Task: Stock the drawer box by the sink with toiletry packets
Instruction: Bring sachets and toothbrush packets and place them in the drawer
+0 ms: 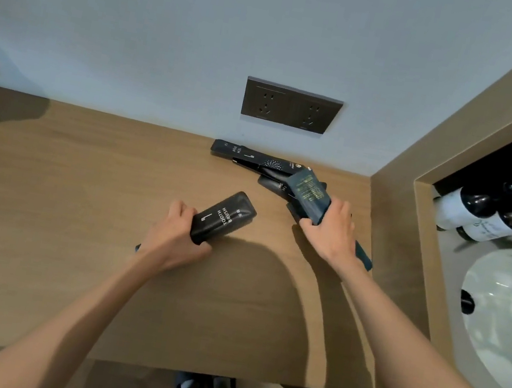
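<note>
Toothbrush packet (224, 217) gripped in left hand (177, 236); right hand (333, 233) clasps packets (310, 196).

Both hands gripping dark packets over wooden desk (70, 229).
Left hand (177, 236) holds toothbrush packet (224, 217); right hand (335, 233) holds packet (311, 195) near the loose packets (254, 156) at the desk's back right corner.

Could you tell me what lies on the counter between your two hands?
Nothing: the head view shows bare wooden counter between the left hand and right hand.
</note>
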